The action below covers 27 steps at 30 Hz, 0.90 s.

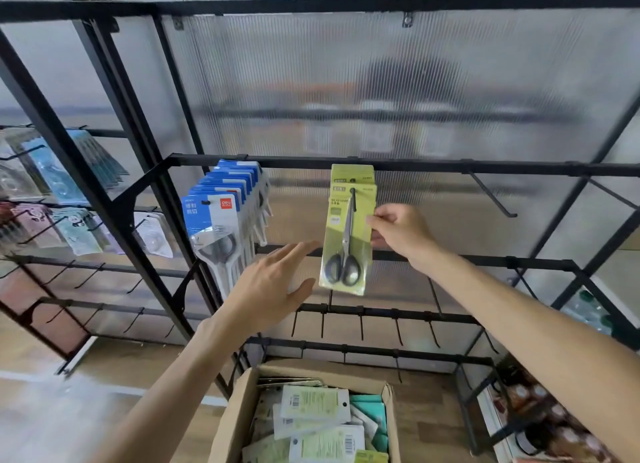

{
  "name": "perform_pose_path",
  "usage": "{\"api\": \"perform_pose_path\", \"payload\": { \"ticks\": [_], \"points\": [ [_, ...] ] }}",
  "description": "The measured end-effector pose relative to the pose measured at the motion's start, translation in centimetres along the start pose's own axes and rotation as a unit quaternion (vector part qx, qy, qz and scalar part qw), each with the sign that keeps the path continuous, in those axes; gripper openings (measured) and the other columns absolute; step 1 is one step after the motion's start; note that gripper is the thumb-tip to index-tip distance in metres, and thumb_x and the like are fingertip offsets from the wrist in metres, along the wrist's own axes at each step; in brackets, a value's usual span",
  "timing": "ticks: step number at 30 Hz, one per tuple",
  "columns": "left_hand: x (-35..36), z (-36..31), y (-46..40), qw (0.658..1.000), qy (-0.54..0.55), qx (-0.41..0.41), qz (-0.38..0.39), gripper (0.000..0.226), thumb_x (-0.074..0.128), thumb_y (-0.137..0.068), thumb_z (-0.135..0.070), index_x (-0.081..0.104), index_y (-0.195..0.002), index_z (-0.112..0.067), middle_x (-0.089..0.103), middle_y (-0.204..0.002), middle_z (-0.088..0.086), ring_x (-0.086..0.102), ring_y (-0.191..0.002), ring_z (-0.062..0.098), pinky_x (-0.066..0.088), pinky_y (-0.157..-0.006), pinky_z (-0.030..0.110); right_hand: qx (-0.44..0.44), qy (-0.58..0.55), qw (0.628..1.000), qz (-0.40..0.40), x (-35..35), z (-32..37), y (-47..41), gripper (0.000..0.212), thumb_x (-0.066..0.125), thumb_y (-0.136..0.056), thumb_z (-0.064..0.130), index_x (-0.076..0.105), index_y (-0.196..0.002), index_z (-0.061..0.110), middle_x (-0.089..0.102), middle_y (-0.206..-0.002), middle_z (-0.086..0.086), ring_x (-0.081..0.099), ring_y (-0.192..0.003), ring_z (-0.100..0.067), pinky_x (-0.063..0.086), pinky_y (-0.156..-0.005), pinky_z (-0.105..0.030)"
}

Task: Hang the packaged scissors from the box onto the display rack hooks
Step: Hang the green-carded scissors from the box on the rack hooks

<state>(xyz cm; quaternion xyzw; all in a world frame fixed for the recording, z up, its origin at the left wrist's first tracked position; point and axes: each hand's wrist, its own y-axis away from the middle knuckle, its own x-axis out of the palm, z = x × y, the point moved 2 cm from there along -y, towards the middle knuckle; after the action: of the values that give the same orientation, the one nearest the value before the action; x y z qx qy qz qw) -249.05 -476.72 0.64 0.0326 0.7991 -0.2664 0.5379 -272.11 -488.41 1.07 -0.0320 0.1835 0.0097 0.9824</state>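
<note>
Black rack (pixel 415 166) against a ribbed translucent panel, box (pixel 239 407) below.
Blue packs (pixel 221 213) hang at left; your left hand (pixel 273 286) floats open, fingers spread, just left of the green pack (pixel 348 234) and holding nothing. That pack hangs on a hook (pixel 352 199), with another behind it. Your right hand (pixel 398 230) pinches its right edge. More packs lie in the box.

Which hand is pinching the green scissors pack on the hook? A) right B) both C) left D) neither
A: the right hand pinches the right edge of the green scissors pack, while the left hand hovers open beside it, not touching.
</note>
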Motion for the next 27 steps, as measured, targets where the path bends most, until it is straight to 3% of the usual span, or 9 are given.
{"api": "perform_pose_path", "payload": {
  "ticks": [2, 6, 8, 12, 15, 19, 23, 27],
  "points": [
    [0.2, -0.7, 0.0, 1.0, 0.002, 0.009, 0.005, 0.058, 0.06, -0.095, -0.034, 0.037, -0.148, -0.028, 0.053, -0.142, -0.007, 0.06, -0.117, 0.016, 0.055, -0.087, 0.038, -0.004, 0.03, 0.999, -0.026, 0.1, 0.2, -1.9, 0.006, 0.069, -0.093, 0.018, 0.067, -0.088, 0.019, 0.073, -0.09, -0.005, 0.074, -0.072, -0.018, 0.063, -0.07, -0.039],
    [0.6, -0.7, 0.7, 1.0, 0.01, 0.022, 0.02, 0.058, 0.057, -0.096, -0.036, 0.034, -0.148, -0.033, 0.052, -0.141, -0.011, 0.057, -0.121, 0.013, 0.056, -0.086, 0.041, -0.015, 0.082, 0.996, -0.04, 0.3, -0.5, -3.8, 0.009, 0.069, -0.094, 0.019, 0.07, -0.099, 0.012, 0.072, -0.095, -0.007, 0.074, -0.072, -0.018, 0.063, -0.068, -0.037],
    [0.6, -0.3, 1.1, 1.0, 0.008, 0.015, 0.022, 0.057, 0.056, -0.095, -0.037, 0.034, -0.148, -0.033, 0.053, -0.14, -0.012, 0.057, -0.119, 0.013, 0.057, -0.083, 0.041, -0.019, 0.094, 0.994, -0.046, 0.4, -0.6, -3.7, 0.007, 0.069, -0.094, 0.02, 0.07, -0.094, 0.012, 0.072, -0.093, -0.008, 0.073, -0.072, -0.017, 0.063, -0.066, -0.035],
    [0.8, 0.1, 2.0, 0.999, 0.009, 0.011, 0.03, 0.056, 0.055, -0.096, -0.036, 0.035, -0.148, -0.031, 0.052, -0.14, -0.01, 0.057, -0.12, 0.013, 0.056, -0.086, 0.038, -0.065, 0.203, 0.976, -0.049, 0.3, -0.9, -2.4, 0.029, 0.062, -0.097, 0.036, 0.068, -0.083, 0.011, 0.072, -0.077, -0.004, 0.071, -0.072, -0.02, 0.061, -0.069, -0.039],
    [1.6, 0.5, 2.9, 0.999, 0.017, -0.003, 0.042, 0.056, 0.055, -0.096, -0.036, 0.034, -0.148, -0.032, 0.054, -0.137, -0.009, 0.059, -0.115, 0.013, 0.056, -0.085, 0.036, -0.063, 0.31, 0.948, 0.028, 0.9, -2.8, 1.3, 0.04, 0.054, -0.097, 0.053, 0.064, -0.099, 0.014, 0.071, -0.091, -0.004, 0.07, -0.081, -0.021, 0.061, -0.072, -0.04],
    [3.4, 0.6, 3.5, 0.998, 0.024, -0.01, 0.058, 0.056, 0.056, -0.095, -0.035, 0.035, -0.147, -0.032, 0.055, -0.136, -0.009, 0.06, -0.112, 0.015, 0.055, -0.081, 0.035, -0.097, 0.398, 0.902, 0.135, 2.0, -6.4, 7.3, 0.059, 0.054, -0.095, 0.058, 0.047, -0.14, 0.021, 0.067, -0.12, -0.001, 0.068, -0.1, -0.02, 0.06, -0.081, -0.038],
    [6.0, -0.2, 3.6, 0.994, 0.047, -0.011, 0.093, 0.056, 0.056, -0.097, -0.034, 0.033, -0.148, -0.033, 0.051, -0.14, -0.01, 0.062, -0.106, 0.013, 0.053, -0.082, 0.036, -0.117, 0.42, 0.889, 0.14, 1.9, -8.3, 10.0, 0.069, 0.051, -0.096, 0.058, 0.036, -0.151, 0.018, 0.051, -0.148, 0.001, 0.055, -0.128, -0.017, 0.047, -0.098, -0.029],
    [9.6, -0.5, 4.2, 0.988, 0.049, -0.009, 0.143, 0.058, 0.051, -0.097, -0.038, 0.027, -0.15, -0.036, 0.05, -0.14, -0.009, 0.057, -0.116, 0.018, 0.054, -0.082, 0.041, -0.154, 0.437, 0.876, 0.135, 1.3, -10.2, 11.3, 0.068, 0.057, -0.095, 0.052, 0.036, -0.15, 0.017, 0.049, -0.15, -0.001, 0.053, -0.131, -0.017, 0.051, -0.1, -0.031]
  ]
}}
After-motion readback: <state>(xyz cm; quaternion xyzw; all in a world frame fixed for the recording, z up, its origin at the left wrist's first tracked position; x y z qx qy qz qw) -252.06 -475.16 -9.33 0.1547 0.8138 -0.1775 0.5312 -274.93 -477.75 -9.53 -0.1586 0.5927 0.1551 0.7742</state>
